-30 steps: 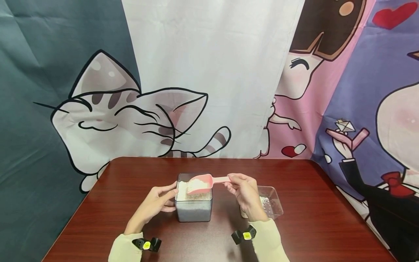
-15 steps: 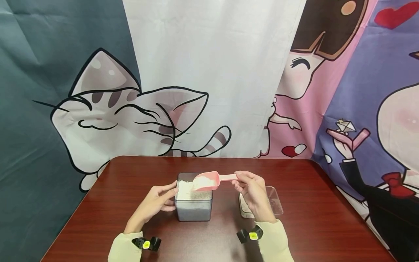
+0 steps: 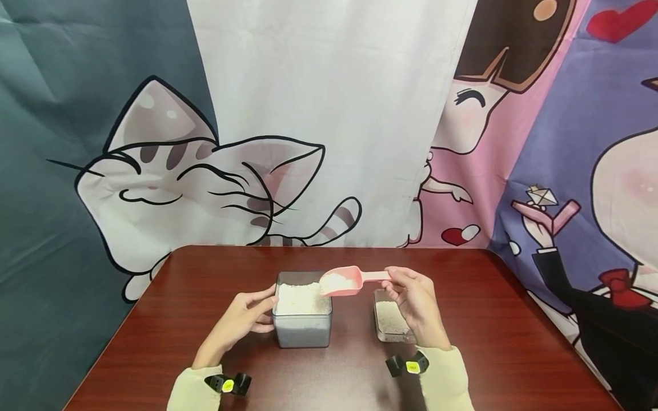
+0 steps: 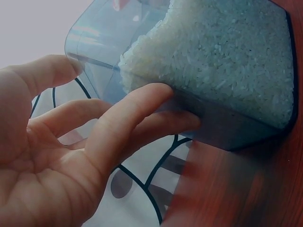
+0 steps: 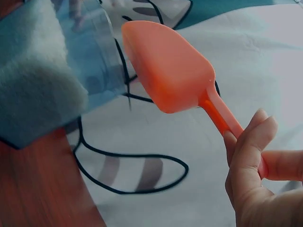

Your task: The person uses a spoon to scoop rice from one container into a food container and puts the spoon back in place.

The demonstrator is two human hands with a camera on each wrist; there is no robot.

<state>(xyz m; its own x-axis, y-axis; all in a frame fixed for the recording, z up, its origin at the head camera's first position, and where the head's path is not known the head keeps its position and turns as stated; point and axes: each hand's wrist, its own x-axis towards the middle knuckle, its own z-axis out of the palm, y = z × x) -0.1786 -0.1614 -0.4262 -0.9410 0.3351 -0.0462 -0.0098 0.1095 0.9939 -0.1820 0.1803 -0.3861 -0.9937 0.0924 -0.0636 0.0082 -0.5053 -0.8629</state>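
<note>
Pink scoop (image 5: pixel 173 71), loaded with white rice (image 3: pixel 337 282), is pinched in the right hand (image 3: pixel 417 307) near the bluish clear container (image 3: pixel 303 332); container side is touched by the left hand (image 3: pixel 244 319), fingers apart.

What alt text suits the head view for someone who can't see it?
A right hand holds a pink scoop of rice near the right side of a box of rice, which a left hand touches. A smaller box sits on the table; a cartoon cat decorates the backdrop.
</note>
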